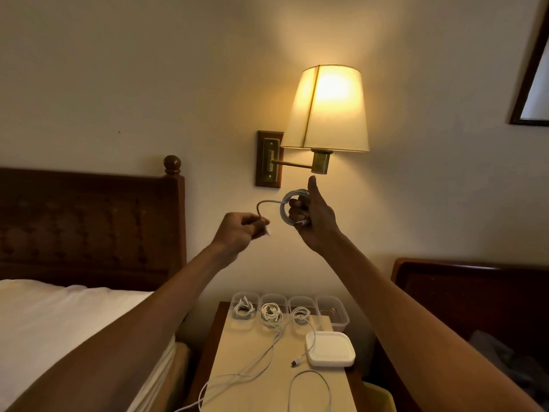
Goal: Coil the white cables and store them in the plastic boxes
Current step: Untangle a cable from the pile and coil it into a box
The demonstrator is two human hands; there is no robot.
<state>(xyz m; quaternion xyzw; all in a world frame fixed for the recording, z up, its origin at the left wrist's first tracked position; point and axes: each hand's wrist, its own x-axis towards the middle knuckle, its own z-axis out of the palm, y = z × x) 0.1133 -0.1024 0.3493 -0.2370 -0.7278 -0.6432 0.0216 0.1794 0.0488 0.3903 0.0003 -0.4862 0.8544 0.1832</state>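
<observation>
My left hand (237, 230) pinches the free tail of the white cable (292, 208), its plug end poking out just past my knuckles. To finish well, I judge I should feed this tail round the loops with light tension, keep each turn the same size as the others, and tuck the plug under so the bundle doesn't spring open. My right hand (312, 218) holds the coil, fingers curled through the loops and thumb raised, both hands lifted in front of the wall lamp (326, 108).

Down on the nightstand (255, 379) stand four clear plastic boxes in a row. The first box (244, 311), second box (271, 313) and third box (300, 313) each hold a coiled cable; a strand trails out of the third. The fourth box (334, 315) looks empty, so it probably takes my coil. A white lid (330, 349) lies nearby, and loose cables (252, 370) await.
</observation>
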